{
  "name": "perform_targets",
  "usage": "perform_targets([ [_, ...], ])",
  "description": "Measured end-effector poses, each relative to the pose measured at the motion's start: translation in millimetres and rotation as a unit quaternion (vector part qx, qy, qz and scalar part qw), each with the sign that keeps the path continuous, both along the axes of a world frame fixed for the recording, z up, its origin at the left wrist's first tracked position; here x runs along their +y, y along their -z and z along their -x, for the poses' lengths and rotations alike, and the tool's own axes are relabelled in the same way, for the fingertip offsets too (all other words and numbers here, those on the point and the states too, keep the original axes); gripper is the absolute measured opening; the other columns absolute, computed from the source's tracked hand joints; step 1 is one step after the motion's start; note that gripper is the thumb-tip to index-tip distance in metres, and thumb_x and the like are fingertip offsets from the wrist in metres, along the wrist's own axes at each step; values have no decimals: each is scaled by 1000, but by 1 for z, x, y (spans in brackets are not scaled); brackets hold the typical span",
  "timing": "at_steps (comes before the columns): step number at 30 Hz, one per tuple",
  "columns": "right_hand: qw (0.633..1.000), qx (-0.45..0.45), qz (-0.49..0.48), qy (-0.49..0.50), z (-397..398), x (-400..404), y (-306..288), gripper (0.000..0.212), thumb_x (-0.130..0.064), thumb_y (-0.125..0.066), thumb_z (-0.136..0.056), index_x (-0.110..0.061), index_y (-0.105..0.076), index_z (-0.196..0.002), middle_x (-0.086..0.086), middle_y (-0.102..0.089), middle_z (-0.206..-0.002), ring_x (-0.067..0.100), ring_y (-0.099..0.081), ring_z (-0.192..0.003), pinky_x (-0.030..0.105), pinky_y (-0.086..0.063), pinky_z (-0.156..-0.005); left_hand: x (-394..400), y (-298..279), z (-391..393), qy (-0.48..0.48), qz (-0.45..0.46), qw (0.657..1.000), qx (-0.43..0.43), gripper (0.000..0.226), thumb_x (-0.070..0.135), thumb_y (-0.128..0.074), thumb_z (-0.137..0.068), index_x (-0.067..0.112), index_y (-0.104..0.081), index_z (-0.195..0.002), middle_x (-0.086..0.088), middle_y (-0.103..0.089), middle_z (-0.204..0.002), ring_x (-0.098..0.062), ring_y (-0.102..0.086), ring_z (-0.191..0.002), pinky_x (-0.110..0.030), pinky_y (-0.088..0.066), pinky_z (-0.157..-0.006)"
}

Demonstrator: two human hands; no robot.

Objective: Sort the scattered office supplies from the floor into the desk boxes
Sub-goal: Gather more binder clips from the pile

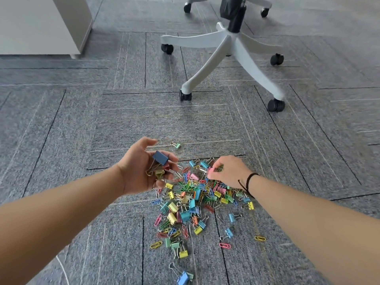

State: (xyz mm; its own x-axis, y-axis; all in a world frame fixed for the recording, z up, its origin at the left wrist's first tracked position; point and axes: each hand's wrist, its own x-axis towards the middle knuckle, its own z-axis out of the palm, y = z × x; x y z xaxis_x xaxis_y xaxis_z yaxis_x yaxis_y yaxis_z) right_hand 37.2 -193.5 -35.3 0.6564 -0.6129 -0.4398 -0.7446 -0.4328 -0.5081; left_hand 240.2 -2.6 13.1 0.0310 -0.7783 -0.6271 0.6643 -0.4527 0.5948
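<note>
Head view: left hand (141, 167) cups binder clips (159, 165); right hand (228, 171) pinches pink clip (210, 171); chair base (232, 50) beyond pile (193, 204).

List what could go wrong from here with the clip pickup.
1. The left hand cups several binder clips, with a dark blue clip perched loosely on top; it could slip back into the pile.
2. The right hand pinches a pink clip among tangled paper clips; extras may lift and drop.
3. One green clip lies apart toward the chair's caster; it might be overlooked.
</note>
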Motion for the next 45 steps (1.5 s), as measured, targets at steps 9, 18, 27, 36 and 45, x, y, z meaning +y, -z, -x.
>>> perform_targets([
  [9, 849, -180, -488, 100, 3, 8, -49, 16, -28, -74, -78, -19, -60, -79, -4, -48, -62, 11, -36, -50, 23, -26, -43, -2, -9, 7, 7, -13, 1000, -7, 52, 48, -35, -89, 4, -62, -94, -17, -64, -89, -26, -56, -68, -25, -39, -50],
  [18, 699, -225, -676, 64, 2, 23, -76, 34, -9, -52, -74, -6, -50, -108, 14, -58, -93, 21, -54, -69, 28, -47, -55, -7, -21, 20, 26, -17, 999, -21, 52, 47, -32, -94, 4, -61, -100, -16, -65, -87, -26, -57, -66, -24, -40, -50],
  [27, 722, -258, -620, 165, -2, 45, -78, 15, -26, -62, -86, -14, -57, -78, 6, -52, -75, 15, -47, -57, 24, -40, -46, -4, -25, 23, 23, -18, 999, -26, 51, 47, -35, -93, 4, -63, -99, -16, -65, -87, -26, -58, -65, -24, -40, -51],
  [36, 750, -243, -560, 255, 15, 34, -78, 18, 0, -64, -84, -7, -51, -94, 20, -59, -91, 30, -69, -79, 47, -60, -77, -4, -16, 33, 66, -46, 995, -63, 31, 35, -51, -93, 11, -59, -76, -10, -61, -78, -24, -58, -64, -24, -42, -45],
  [45, 786, -188, -516, 284, 46, 22, -68, 15, 1, -64, -86, -11, -60, -94, 10, -62, -74, 18, -60, -58, 22, -50, -43, -4, 10, 60, 205, -105, 930, -288, 26, 31, -64, -97, 6, -66, -92, -3, -63, -70, -13, -53, -54, -24, -40, -46],
])
